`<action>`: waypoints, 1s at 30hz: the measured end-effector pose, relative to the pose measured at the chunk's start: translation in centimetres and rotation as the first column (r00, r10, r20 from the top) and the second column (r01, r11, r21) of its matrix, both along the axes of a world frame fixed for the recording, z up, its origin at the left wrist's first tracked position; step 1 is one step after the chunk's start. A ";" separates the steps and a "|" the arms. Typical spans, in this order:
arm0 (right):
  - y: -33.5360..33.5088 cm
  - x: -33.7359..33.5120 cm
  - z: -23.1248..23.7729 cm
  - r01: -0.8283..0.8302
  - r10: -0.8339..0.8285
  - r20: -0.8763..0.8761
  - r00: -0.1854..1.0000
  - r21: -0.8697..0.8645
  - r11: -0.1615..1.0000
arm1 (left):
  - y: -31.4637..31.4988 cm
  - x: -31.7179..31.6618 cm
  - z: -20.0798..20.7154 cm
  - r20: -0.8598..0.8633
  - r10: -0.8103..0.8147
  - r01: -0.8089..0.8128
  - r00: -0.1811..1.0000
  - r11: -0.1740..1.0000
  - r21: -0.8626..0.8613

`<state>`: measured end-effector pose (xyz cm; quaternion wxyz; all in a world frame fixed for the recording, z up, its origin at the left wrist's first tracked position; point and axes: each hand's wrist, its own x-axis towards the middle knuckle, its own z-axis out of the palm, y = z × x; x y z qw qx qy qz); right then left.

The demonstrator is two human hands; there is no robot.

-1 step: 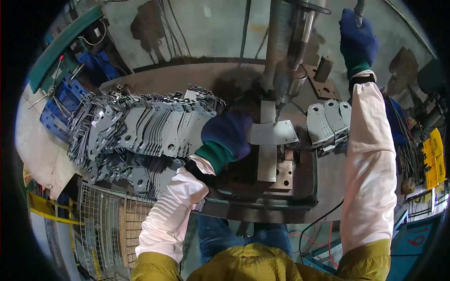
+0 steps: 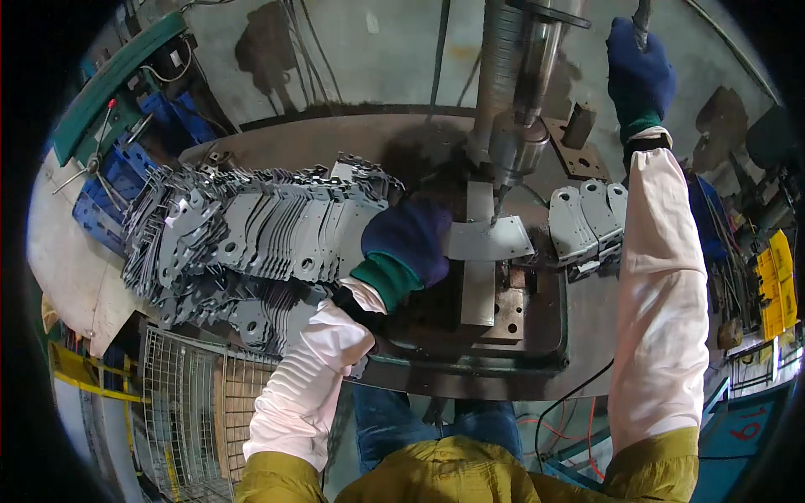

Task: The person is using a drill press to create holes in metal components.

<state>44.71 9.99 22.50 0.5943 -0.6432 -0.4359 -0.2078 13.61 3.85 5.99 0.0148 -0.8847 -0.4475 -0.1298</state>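
My left hand (image 2: 407,243), in a blue glove with a green cuff, is closed on the left end of a flat grey metal plate (image 2: 503,239). That plate lies across a steel bar (image 2: 479,293) on the drill press table. Just above it is the drill bit (image 2: 498,204), held in the chuck (image 2: 517,151); whether its tip touches the metal I cannot tell. High on the right, my gloved right hand (image 2: 640,71) is wrapped round a grey lever handle (image 2: 643,25). The fingertips of my left hand are hidden.
Many stacked grey metal brackets (image 2: 277,230) cover the table's left side. A smaller group of brackets (image 2: 587,214) sits right of the drill. Behind it stands a steel block on a base plate (image 2: 579,151). A wire basket (image 2: 180,411) is at lower left, yellow bins (image 2: 776,285) far right.
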 end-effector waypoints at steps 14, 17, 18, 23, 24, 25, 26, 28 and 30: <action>0.8 2.2 0.0 0.116 -0.098 0.198 0.975 -0.078 0.990 | 0.2 0.2 0.1 -0.072 0.003 -0.010 0.997 0.995 -0.096; -0.5 1.0 0.5 -0.041 0.040 -0.011 0.999 -0.107 0.993 | 0.0 0.2 0.5 -0.110 0.011 -0.026 0.994 0.991 -0.129; -0.9 0.9 0.7 -0.052 0.050 -0.013 0.999 -0.139 0.989 | 0.0 0.2 0.6 -0.113 0.010 -0.025 0.993 0.991 -0.134; -3.6 1.1 1.3 -0.200 0.198 -0.040 0.979 -0.320 0.926 | -0.6 0.5 2.2 -0.171 0.012 -0.037 0.985 0.989 -0.144; -4.3 1.3 1.4 -0.235 0.234 -0.047 0.971 -0.360 0.903 | -0.6 0.3 2.3 -0.169 -0.003 -0.017 0.986 0.993 -0.118; -4.8 1.6 1.3 -0.334 0.301 -0.147 0.942 -0.337 0.880 | 0.0 -0.3 1.7 -0.124 -0.046 0.035 0.991 0.995 -0.090; -4.9 1.3 1.0 -0.440 0.377 -0.245 0.893 -0.303 0.845 | 0.9 -1.7 0.5 -0.083 -0.077 0.072 0.994 0.996 -0.060; -5.6 1.9 0.7 -0.508 0.414 -0.334 0.847 -0.273 0.817 | 1.9 -1.8 0.1 -0.109 -0.066 0.054 0.992 0.993 -0.106; -6.0 0.8 1.1 -0.517 0.421 -0.341 0.841 -0.271 0.812 | 2.7 -3.8 -1.3 -0.036 -0.100 0.100 0.994 0.995 0.004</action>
